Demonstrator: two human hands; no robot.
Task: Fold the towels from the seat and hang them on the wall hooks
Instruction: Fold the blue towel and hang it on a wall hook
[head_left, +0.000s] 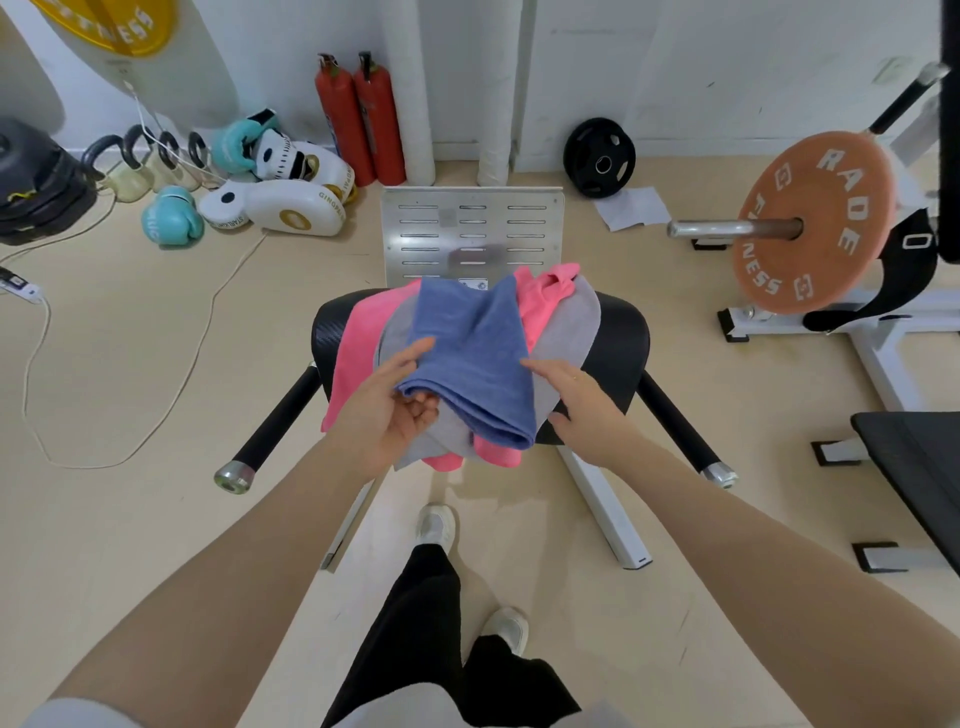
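1. Seat (621, 338): black padded gym seat with side handles, on the beige floor. All the towels are piled on it, draped over the front edge toward the person.
2. Grey towel (569, 332): soft, limp, spread widest in the pile, partly under the others. Looks light; will sag if lifted by one corner.
3. Pink towel (358, 343): same floppy cloth, bunched, one strip hanging off the seat's left side, another bit showing at the back right. Tangled with the grey one, so likely drags it along.
4. Blue towel (467, 353): on top, already doubled over with a rolled fold at the near edge. Light, soft, not slippery, nothing to break. Best taken at the two near corners or along the folded edge so it hangs flat.
5. Left hand (387, 410): palm up, thumb on top of the blue towel's near left corner, fingers beneath it, pinching that corner.
6. Right hand (582, 400): fingers straight and spread, flat beside the blue towel's right edge, resting on the grey towel, gripping nothing.
7. Wall hooks: not in view.
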